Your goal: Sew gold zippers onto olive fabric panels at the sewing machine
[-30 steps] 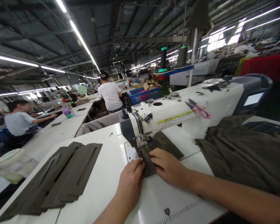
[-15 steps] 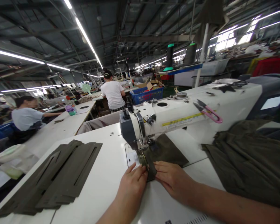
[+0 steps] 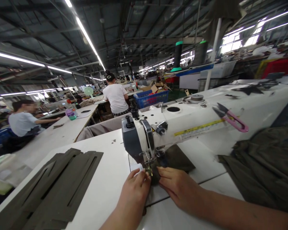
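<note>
Olive fabric panel (image 3: pixel 157 179) under the presser foot (image 3: pixel 148 171) of a white industrial sewing machine (image 3: pixel 194 129), front part running toward the hands, rear part flat on the machine table (image 3: pixel 105 153) behind the needle. Left hand (image 3: pixel 134 191): fingers bunched, tips at the panel edge just beside the foot; pinch or plain press, cannot tell from this angle. Right hand (image 3: pixel 180 188): open, fingers extended and flat on the panel, tips close to the foot. Hands just apart, strip of panel between them. Pink-handled thread snips (image 3: pixel 232 123) on the machine arm, well right of the foot. Stack of slotted olive pieces (image 3: pixel 62 182) on the table, left of the left hand. Bunched olive fabric (image 3: pixel 261 166) at right, beyond the right forearm (image 3: pixel 218 207). Farther off, co-worker in a white T-shirt (image 3: pixel 115 97), back to camera, blue plastic crate (image 3: pixel 151 99) nearby.
</note>
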Action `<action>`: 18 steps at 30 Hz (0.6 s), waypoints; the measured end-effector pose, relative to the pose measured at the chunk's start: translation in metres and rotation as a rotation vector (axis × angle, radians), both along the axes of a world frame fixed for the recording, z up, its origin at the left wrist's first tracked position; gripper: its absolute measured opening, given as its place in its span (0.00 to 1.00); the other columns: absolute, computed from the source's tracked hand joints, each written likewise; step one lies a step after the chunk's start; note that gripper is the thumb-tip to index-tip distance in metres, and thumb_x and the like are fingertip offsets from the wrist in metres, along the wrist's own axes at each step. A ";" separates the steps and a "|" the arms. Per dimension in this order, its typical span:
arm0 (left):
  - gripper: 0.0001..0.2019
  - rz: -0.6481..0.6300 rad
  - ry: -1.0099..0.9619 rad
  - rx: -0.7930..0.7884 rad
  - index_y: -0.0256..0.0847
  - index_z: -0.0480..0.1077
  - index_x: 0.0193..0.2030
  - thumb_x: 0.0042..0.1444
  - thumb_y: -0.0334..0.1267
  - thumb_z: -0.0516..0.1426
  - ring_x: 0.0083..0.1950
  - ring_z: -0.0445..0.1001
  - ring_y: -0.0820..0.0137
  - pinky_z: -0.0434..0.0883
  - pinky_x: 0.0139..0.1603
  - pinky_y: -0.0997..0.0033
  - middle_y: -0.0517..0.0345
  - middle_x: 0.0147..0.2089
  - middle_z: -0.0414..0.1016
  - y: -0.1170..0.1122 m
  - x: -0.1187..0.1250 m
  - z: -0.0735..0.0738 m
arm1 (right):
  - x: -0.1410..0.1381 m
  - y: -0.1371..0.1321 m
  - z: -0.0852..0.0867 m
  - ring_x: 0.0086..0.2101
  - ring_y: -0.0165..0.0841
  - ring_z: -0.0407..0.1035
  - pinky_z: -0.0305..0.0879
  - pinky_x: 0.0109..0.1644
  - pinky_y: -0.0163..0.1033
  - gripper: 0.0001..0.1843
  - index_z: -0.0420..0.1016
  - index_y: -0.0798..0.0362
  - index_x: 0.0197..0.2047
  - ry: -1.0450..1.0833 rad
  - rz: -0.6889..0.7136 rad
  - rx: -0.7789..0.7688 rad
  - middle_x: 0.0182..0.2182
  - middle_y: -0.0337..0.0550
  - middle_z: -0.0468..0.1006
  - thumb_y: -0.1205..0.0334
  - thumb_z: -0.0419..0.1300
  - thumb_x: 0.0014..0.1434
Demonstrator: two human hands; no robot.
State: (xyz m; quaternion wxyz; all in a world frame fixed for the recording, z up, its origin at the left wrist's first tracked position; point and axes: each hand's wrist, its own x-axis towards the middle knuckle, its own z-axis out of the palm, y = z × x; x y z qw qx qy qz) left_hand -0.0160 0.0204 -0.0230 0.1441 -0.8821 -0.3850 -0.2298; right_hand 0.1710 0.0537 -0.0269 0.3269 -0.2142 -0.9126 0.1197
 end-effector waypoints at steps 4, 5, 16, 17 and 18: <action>0.11 0.065 -0.038 0.040 0.36 0.68 0.37 0.63 0.30 0.45 0.39 0.73 0.65 0.74 0.43 0.61 0.50 0.35 0.71 0.011 -0.001 -0.008 | -0.001 0.003 -0.002 0.34 0.35 0.68 0.68 0.40 0.39 0.13 0.70 0.56 0.29 0.018 -0.058 0.010 0.32 0.46 0.73 0.76 0.47 0.57; 0.11 0.072 -0.034 0.044 0.37 0.68 0.38 0.63 0.30 0.45 0.40 0.73 0.64 0.74 0.42 0.62 0.50 0.36 0.71 0.011 -0.002 -0.008 | 0.000 0.003 -0.002 0.34 0.34 0.68 0.68 0.39 0.38 0.13 0.69 0.56 0.29 0.027 -0.056 0.008 0.32 0.46 0.73 0.76 0.47 0.57; 0.13 0.037 -0.058 -0.021 0.35 0.70 0.41 0.63 0.29 0.45 0.47 0.71 0.61 0.73 0.48 0.58 0.45 0.43 0.72 0.000 -0.005 -0.001 | -0.008 0.007 0.002 0.37 0.37 0.72 0.72 0.42 0.40 0.20 0.72 0.60 0.38 0.068 -0.128 0.252 0.35 0.52 0.76 0.70 0.39 0.66; 0.12 0.042 -0.064 -0.036 0.36 0.70 0.41 0.63 0.29 0.45 0.47 0.71 0.61 0.73 0.48 0.58 0.45 0.43 0.72 0.000 -0.005 -0.001 | -0.009 0.008 0.000 0.36 0.38 0.72 0.72 0.41 0.41 0.20 0.72 0.61 0.37 0.054 -0.124 0.257 0.35 0.53 0.76 0.71 0.39 0.66; 0.12 0.044 -0.067 -0.045 0.36 0.70 0.41 0.63 0.28 0.45 0.46 0.71 0.61 0.73 0.47 0.59 0.45 0.43 0.71 0.000 -0.004 0.000 | -0.009 0.009 -0.001 0.36 0.39 0.72 0.72 0.41 0.42 0.20 0.72 0.62 0.37 0.043 -0.120 0.262 0.35 0.54 0.76 0.71 0.39 0.65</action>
